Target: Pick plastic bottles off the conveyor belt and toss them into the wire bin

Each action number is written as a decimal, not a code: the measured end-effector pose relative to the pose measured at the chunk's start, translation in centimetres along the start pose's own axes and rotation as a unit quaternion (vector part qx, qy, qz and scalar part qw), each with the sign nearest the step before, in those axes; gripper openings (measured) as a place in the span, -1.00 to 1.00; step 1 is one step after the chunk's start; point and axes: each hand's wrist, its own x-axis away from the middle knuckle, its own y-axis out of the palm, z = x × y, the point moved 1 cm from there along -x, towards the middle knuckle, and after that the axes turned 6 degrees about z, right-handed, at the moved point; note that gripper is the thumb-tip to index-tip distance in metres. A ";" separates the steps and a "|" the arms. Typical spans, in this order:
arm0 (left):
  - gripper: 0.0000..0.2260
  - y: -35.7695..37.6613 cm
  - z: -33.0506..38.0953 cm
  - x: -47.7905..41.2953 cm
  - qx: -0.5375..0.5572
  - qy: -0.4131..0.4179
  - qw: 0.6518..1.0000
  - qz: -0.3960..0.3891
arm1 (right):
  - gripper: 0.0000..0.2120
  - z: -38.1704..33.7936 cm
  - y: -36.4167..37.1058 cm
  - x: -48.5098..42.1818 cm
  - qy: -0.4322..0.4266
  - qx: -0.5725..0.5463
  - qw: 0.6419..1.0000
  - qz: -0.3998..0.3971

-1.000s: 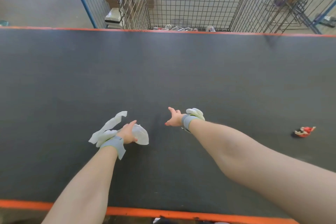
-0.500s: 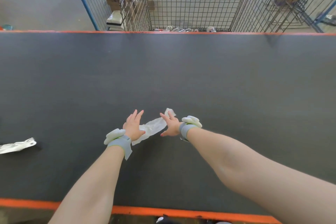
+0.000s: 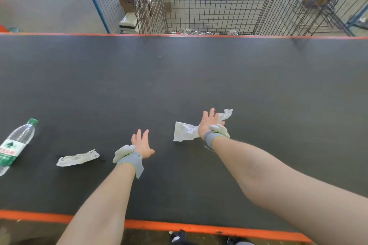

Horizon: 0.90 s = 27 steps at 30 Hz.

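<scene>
Nearest in, past the orange near rail (image 3: 179, 226) of the dark grey conveyor belt (image 3: 179, 77), the left hand (image 3: 141, 144) hovers low, fingers spread and holding nothing. Left of it lies a flattened white plastic wrapper (image 3: 77, 158), and at the frame's far left edge, the prize: a clear plastic bottle with green cap and green-and-white label (image 3: 17, 143), lying on its side. Its long axis runs near-left to far-right, cap pointing away, base cut off by the frame. It looks empty, so probably light, thin-walled, slick and ready to roll; take it round the labelled middle. Further out, the right hand (image 3: 209, 123) lies flat-fingered, gripping nothing, over a crumpled white plastic bag (image 3: 185, 131). Beyond the belt stands the tall wire-mesh bin (image 3: 209, 0).
</scene>
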 end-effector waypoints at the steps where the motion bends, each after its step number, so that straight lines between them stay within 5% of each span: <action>1: -0.23 0.0 -0.5 0.2 -0.012 -0.019 1.000 0.004 | -0.33 -0.1 0.0 0.1 -0.013 0.017 1.000 0.008; 8: -0.39 1.5 -5.2 0.4 -0.069 -0.158 0.985 -0.004 | -0.29 -1.6 1.5 0.8 -0.116 0.025 0.993 0.030; 17: -0.73 1.9 -5.4 2.0 -0.070 -0.071 0.994 0.046 | -0.26 -3.9 1.4 1.0 -0.152 -0.053 0.986 -0.049; 22: -0.46 0.9 -5.6 2.3 -0.065 -0.037 0.984 0.161 | -0.24 -5.7 1.6 1.4 -0.172 -0.064 0.980 -0.080; 27: -0.24 0.3 -7.7 2.2 -0.040 -0.149 0.981 0.116 | -0.25 -8.0 1.8 2.3 -0.224 -0.072 0.967 -0.099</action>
